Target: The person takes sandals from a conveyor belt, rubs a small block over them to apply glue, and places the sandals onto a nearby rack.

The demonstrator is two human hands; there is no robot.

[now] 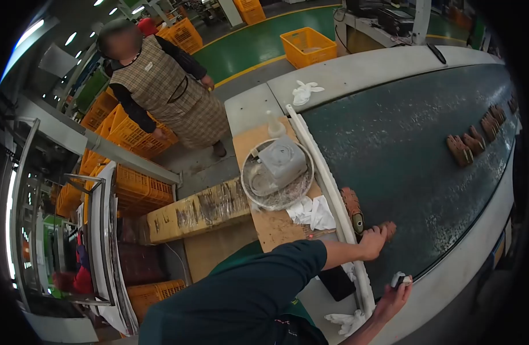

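Note:
My left hand (pixel 372 244) reaches over the edge of the dark green belt (pixel 385 149), its fingers closed on a brown shoe-like piece (pixel 391 228). Beside it, along the white rail (pixel 328 172), lies another reddish-brown shoe-like piece (pixel 351 208) with a green and pale end. Lower right, my right hand (pixel 395 299) holds a small white and black object (pixel 400 280) between its fingers, near the belt's edge. Its exact kind is too small to tell.
Several brown pieces (pixel 460 150) lie across the belt. Left of the rail, a round tray (pixel 254 190) holds a grey container (pixel 283 158), with white cloth (pixel 313 213) nearby. A person (pixel 161 86) in a checked apron stands beyond, near orange crates (pixel 129 138). White gloves (pixel 306 92) lie on the ledge.

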